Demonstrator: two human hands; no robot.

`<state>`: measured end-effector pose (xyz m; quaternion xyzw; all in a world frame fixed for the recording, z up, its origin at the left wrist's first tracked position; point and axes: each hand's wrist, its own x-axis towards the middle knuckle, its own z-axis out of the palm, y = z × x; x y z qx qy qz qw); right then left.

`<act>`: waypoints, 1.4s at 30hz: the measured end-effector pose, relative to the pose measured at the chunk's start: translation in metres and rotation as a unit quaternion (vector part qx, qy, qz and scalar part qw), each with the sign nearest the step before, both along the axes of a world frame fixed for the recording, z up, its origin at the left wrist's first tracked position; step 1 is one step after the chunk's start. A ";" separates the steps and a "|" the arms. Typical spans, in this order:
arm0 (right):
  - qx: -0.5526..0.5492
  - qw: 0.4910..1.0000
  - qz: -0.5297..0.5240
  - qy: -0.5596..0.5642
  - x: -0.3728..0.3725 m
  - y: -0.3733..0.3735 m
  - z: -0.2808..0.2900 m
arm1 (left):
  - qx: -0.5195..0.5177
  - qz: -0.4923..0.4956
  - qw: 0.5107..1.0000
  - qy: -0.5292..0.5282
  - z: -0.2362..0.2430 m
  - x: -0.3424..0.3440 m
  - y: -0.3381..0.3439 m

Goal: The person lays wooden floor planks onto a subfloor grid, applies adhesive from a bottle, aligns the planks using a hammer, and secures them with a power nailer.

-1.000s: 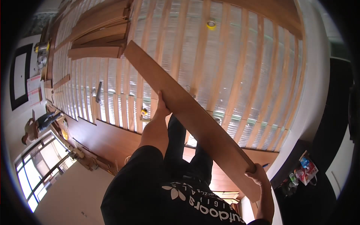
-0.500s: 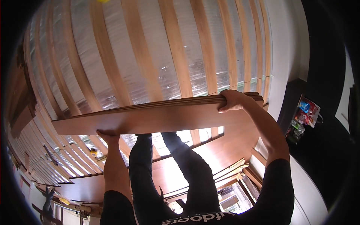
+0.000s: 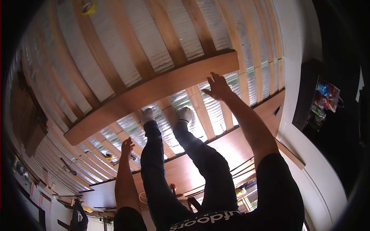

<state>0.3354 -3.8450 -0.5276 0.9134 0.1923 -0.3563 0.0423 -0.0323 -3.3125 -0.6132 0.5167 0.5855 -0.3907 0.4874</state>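
Observation:
A stack of long reddish-brown floor planks (image 3: 154,91) lies across the wooden battens (image 3: 133,50), tilted up toward the right. My right hand (image 3: 219,88) hovers by the planks' near edge toward their right end, fingers spread and nothing in it. Lower on the left, my left hand (image 3: 127,147) is off the planks, its fingers loosely bent and apart, with nothing visible in it. Between the battens shows silvery foil (image 3: 181,102). My feet in light socks (image 3: 186,114) stand just on the near side of the planks.
Laid brown flooring (image 3: 239,148) spans behind my feet. A yellow tape roll (image 3: 89,8) sits far off on a batten; a tape measure (image 3: 109,157) and a dark long tool (image 3: 68,166) lie at left. More planks (image 3: 27,115) are piled far left. A dark shelf (image 3: 304,98) holds bags at right.
The planks have gone from my two hands down onto the battens. Both hands have let go; the right has drawn back from the planks' end, and the left has dropped away from their lower edge.

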 end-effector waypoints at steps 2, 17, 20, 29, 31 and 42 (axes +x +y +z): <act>0.089 0.983 0.001 0.159 -0.076 0.029 0.069 | 0.022 -0.042 0.997 -0.065 0.092 -0.062 -0.021; 0.115 0.934 -0.114 0.319 -0.413 -0.070 0.479 | 0.137 -0.249 0.927 -0.245 0.653 -0.234 -0.215; 0.131 0.951 -0.123 0.250 -0.478 -0.100 0.521 | 0.118 -0.317 0.903 -0.264 0.653 -0.282 -0.242; 0.322 0.937 -0.135 -0.021 -0.628 -0.158 0.549 | 0.095 -0.305 0.910 -0.263 0.682 -0.472 -0.323; 0.316 0.943 -0.105 0.012 -0.612 -0.172 0.570 | 0.118 -0.229 0.932 -0.255 0.703 -0.526 -0.347; 0.205 0.940 0.145 0.231 -0.542 -0.260 0.519 | 0.293 0.130 0.928 -0.190 0.640 -0.712 -0.625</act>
